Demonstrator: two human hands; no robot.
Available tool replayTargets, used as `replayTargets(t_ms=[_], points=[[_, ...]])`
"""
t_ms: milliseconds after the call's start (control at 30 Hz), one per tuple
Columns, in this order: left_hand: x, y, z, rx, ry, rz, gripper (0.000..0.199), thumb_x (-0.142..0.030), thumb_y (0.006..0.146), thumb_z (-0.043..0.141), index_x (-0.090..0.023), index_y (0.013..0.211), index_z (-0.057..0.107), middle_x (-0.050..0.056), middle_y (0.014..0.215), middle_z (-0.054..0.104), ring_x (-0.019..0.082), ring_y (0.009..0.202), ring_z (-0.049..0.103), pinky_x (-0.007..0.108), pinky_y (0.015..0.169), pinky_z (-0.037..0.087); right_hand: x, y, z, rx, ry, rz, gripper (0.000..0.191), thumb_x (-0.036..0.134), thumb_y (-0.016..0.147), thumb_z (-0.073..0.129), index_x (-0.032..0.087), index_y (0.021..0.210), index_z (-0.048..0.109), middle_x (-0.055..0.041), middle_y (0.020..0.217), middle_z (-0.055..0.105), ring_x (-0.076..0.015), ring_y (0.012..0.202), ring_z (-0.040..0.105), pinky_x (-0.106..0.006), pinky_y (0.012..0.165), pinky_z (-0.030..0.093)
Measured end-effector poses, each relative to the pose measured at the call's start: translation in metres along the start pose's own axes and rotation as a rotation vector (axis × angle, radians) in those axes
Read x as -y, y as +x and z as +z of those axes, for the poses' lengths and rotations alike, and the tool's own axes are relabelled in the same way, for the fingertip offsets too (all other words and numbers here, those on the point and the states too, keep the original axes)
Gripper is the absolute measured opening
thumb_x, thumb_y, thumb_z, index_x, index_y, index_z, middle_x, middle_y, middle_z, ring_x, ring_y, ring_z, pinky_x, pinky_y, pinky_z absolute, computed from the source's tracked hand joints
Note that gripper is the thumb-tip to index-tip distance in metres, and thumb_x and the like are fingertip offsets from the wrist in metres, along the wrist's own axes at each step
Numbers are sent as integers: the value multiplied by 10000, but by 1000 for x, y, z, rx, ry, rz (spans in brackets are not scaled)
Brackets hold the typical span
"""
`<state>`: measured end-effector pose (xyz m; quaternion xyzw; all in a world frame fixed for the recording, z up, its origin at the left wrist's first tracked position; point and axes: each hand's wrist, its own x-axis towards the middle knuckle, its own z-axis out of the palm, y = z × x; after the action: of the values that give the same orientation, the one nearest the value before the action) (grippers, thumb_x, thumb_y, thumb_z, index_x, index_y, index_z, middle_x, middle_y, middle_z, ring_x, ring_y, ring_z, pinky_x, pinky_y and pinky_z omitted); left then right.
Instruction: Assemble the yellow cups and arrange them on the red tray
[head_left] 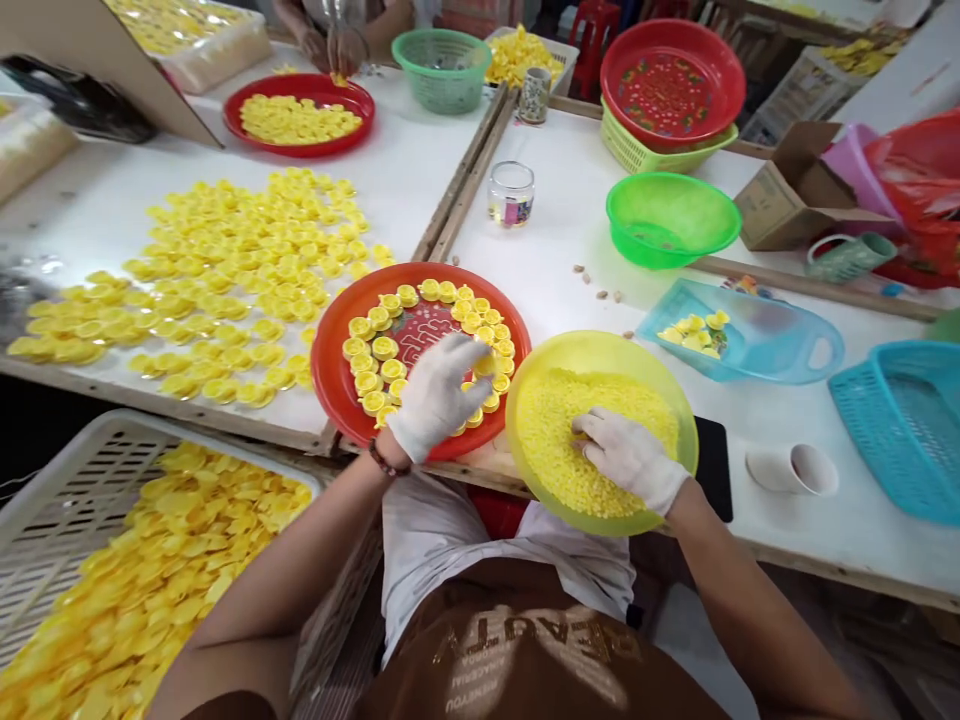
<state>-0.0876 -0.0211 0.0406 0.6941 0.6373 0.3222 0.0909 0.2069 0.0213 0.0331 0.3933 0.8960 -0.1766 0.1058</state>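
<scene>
My left hand (442, 392), in a white glove, is over a round red tray (330, 375). Its thumb and fingers close round a small round yellow plastic piece (486, 366). Similar cup-shaped yellow pieces (366, 382) lie in rings on that tray, partly hidden by the hand. To the right, my gloved right hand (630, 455) reaches into a yellow bowl (682, 440). Small yellow pellets (555, 440) fill much of it. The right fingers are curled together at the pellets' surface; what they pinch is hidden.
Many yellow pieces (247, 260) spread across the left tabletop. A white crate (112, 430) of yellow parts stands below left. A glass jar (511, 195), green basin (673, 215), blue scoop (780, 340) and white cup (791, 470) are around. Across the table, another person's hands (345, 48) work above a red tray (300, 150).
</scene>
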Motion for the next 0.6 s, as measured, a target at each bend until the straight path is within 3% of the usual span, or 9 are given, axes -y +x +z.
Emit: replayTargets(t_ms=[133,200,267,400,500,600], points=[[72,28,-40,59,310,-194,340,-251,866,584,-187,1184,685,123,1149,693,276,1006,658,411,884,519,6,1,1,-15,0,-11,184,207,1016,483,173,1014,664,-102,1034,693,-258,989,649,-399,919,494],[98,38,-46,151,421,-230,363,-258,866,582,-201,1211,678,127,1164,700,293,1015,653,454,931,481,6,2,2,-26,3,-8,173,213,1016,492,174,992,658,-105,1028,693,-261,1016,650,-401,937,493],[111,42,-44,225,519,-238,331,-280,868,596,-204,1177,688,133,1144,703,316,1028,639,509,981,429,6,3,3,-35,2,-7,165,208,1014,495,177,989,655,-107,1029,693,-261,1029,649,-402,953,492],[107,37,-36,218,624,-244,238,-284,892,589,-140,1048,698,149,1105,671,346,1112,577,557,1031,369,6,2,3,-35,12,-25,165,188,1008,495,180,1016,660,-107,1047,690,-261,1036,642,-405,960,492],[97,29,-39,178,624,-233,280,-292,946,520,-74,1016,681,141,1131,628,365,1177,535,592,1065,351,6,-1,3,-49,41,-46,185,181,1009,484,180,1006,670,-102,1022,682,-259,1000,636,-412,940,495],[85,24,-42,142,594,-232,283,-311,942,537,-77,1010,681,127,1140,611,377,1203,523,638,1075,357,3,-3,1,-90,137,-105,212,211,1020,480,199,946,678,-80,967,673,-238,942,633,-395,898,504]])
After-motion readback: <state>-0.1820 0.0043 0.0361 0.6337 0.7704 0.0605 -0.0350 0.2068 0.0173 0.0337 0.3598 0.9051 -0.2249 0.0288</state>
